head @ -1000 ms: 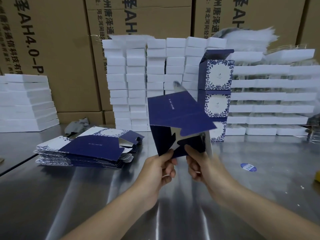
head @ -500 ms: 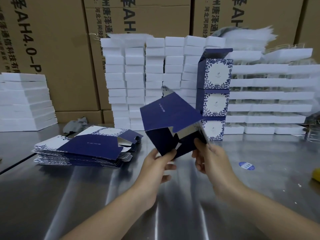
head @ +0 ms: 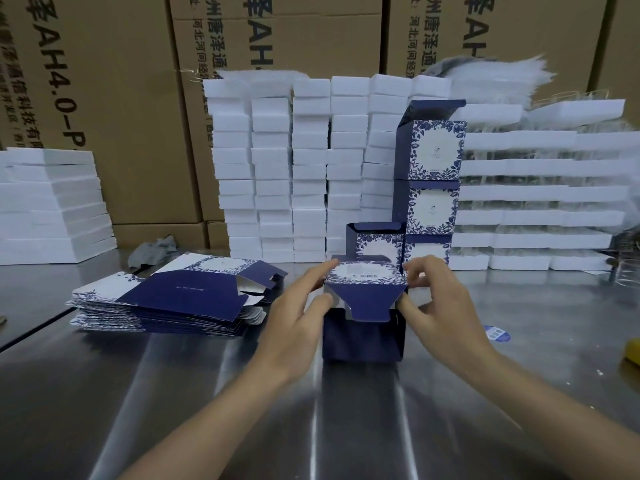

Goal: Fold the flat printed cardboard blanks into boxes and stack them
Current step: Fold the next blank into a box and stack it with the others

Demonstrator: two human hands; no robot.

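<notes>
Far left, a stack of white foam slabs (head: 52, 209) stands against brown cartons (head: 121, 98), with a grey rag (head: 152, 249) just beside it. Next is the pile of flat blanks (head: 166, 303), navy with a blue leaf print, lying on the steel worktop (head: 173, 393). My left hand (head: 298, 317) has its fingers mostly straight, index and thumb pressing the left side of the half-folded box (head: 363, 337). That box sits upright on the worktop at centre, its patterned top panel folded over and a navy flap hanging down the front. My right hand (head: 443, 306) is clamped on its upper right corner, fingers curled, thumb at the flap edge. Just behind stands one open box (head: 377, 242), beside the stack of finished boxes (head: 433, 174). White foam blocks (head: 304, 168) sit behind them and white trays (head: 536, 195) to the right. A blue sticker (head: 497, 333) lies near my right wrist.
</notes>
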